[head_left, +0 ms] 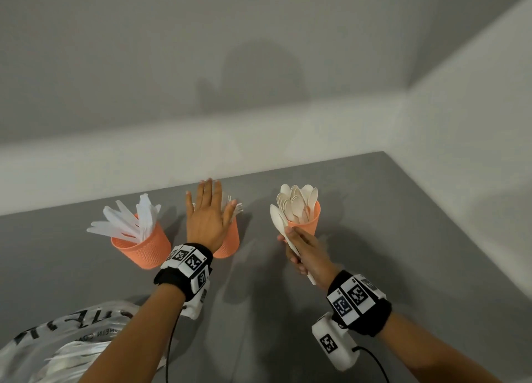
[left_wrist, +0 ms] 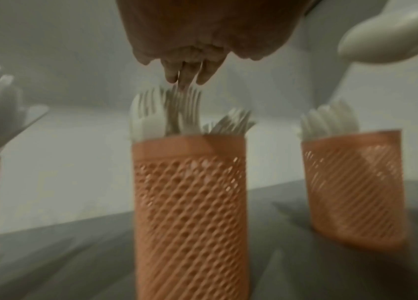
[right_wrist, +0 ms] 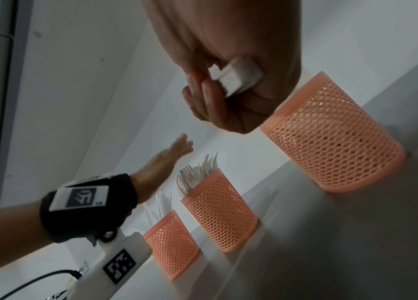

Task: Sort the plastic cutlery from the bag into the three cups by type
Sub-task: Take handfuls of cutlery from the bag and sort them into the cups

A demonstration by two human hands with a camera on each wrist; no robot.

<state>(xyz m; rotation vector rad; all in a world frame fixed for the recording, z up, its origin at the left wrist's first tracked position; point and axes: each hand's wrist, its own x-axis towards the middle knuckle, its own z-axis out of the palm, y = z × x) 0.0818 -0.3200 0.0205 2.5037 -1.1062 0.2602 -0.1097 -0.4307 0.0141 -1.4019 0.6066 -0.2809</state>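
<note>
A grey table [head_left: 374,238] meets pale walls [head_left: 259,51] in a corner, with faint shadows on them.

Grey table [head_left: 374,238], white walls [head_left: 259,51], corner

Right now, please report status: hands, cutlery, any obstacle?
Left hand open, flat over forks cup. Right hand grips spoons beside spoon cup. Knives cup filled. Bag near left forearm; nothing blocking.

Left hand [head_left: 207,221] flat, fingers straight; right hand [head_left: 306,252] fisted.
</note>
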